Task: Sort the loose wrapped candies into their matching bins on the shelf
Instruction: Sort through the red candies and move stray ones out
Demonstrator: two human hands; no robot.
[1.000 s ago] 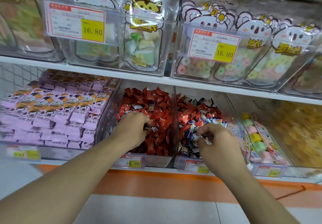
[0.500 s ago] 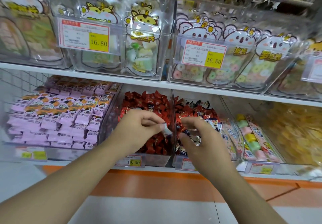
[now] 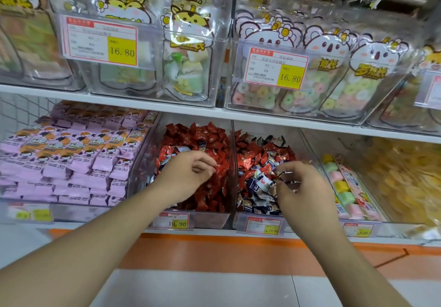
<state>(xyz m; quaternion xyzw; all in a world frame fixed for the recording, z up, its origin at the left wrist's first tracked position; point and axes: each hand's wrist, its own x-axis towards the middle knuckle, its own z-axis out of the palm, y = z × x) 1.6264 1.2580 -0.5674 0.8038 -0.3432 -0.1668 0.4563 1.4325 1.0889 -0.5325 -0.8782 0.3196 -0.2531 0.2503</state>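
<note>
Now mid-sort: my left hand (image 3: 188, 175) over red-candy bin (image 3: 181, 218), fingers curled at red wrappers, whether one is pinched I cannot tell. My right hand (image 3: 303, 187) over mixed bin (image 3: 260, 220) at 3 o'clock of red bin, fingers curled around small dark-wrapped candies (image 3: 284, 178). Mixed bin holds red and blue-white wrappers together. Next, likely: pick red strays there, carry across divider toward 9 o'clock, drop in red bin.

Clear glossy plastic bins (image 3: 188, 219); shiny foil candy wrappers (image 3: 205, 137); paper price tags (image 3: 174, 220).
</note>
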